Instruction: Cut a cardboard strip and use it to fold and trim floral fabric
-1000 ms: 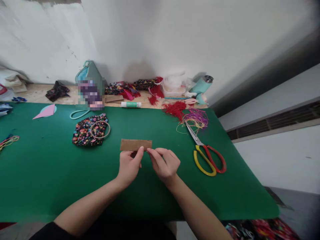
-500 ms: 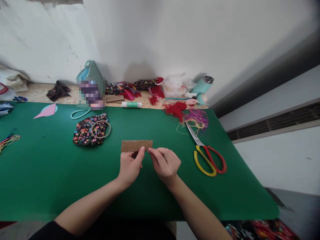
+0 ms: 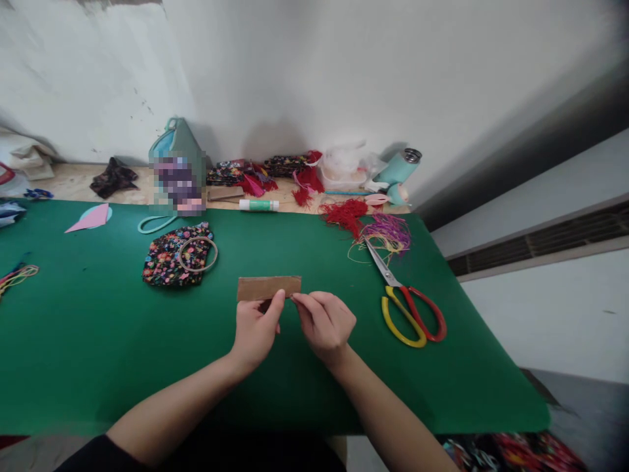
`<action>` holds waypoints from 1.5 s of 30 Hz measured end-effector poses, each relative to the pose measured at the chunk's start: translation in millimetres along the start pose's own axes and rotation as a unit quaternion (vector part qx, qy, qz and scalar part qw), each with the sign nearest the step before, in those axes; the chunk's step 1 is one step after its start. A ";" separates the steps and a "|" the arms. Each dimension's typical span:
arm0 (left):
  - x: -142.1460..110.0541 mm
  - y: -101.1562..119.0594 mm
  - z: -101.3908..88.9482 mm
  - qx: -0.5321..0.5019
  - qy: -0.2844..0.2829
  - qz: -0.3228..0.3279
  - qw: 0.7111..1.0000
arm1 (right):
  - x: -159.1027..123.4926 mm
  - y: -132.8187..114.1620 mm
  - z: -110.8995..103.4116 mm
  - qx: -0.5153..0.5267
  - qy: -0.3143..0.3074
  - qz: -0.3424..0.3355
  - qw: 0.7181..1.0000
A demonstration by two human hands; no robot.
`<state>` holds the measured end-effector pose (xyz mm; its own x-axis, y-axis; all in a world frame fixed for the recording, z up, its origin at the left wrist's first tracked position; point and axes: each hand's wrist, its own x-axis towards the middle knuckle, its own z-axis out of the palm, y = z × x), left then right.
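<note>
A small rectangular piece of brown cardboard (image 3: 268, 287) is held up over the green table mat (image 3: 196, 354). My left hand (image 3: 258, 328) is closed on its lower edge, thumb pressed against the near face. My right hand (image 3: 327, 322) pinches with thumb and forefinger close to the card's lower right corner; whatever lies between those fingertips is too small to make out. To the right lie large scissors (image 3: 393, 283) with one yellow and one red handle, blades slightly apart. Left of the card is a black floral fabric piece (image 3: 167, 259) with a thin hoop (image 3: 215, 255) on it.
Red threads (image 3: 344, 215) and purple threads (image 3: 390, 231) lie beyond the scissors. A glue stick (image 3: 259, 206), a teal pouch (image 3: 191, 157) and a thermos bottle (image 3: 400, 167) line the back by the wall. Pink paper (image 3: 93, 217) and cords (image 3: 17, 275) are at the left.
Both hands keep nearly the same pose around the cardboard. Only a very slight shift of the card and right fingertips shows.
</note>
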<state>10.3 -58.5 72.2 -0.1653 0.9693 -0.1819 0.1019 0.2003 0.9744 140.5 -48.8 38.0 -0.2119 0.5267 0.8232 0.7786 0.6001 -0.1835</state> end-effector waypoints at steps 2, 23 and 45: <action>-0.1 -1.0 0.1 0.002 0.003 -0.003 1.000 | 0.5 -0.6 -0.7 -0.004 -0.004 0.005 1.000; 1.8 -5.4 1.0 -0.005 0.011 0.003 1.000 | 2.8 -3.4 2.9 -0.024 -0.028 0.006 0.999; -1.3 0.0 1.1 0.006 0.020 0.035 0.999 | 1.3 -4.9 -0.2 0.103 -0.029 0.104 0.989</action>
<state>11.5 -59.6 72.3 -0.1964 0.9746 -0.1081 0.1257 0.1343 0.9829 136.5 -51.2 40.1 -0.0992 0.6817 0.7248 0.6735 0.5822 -0.4555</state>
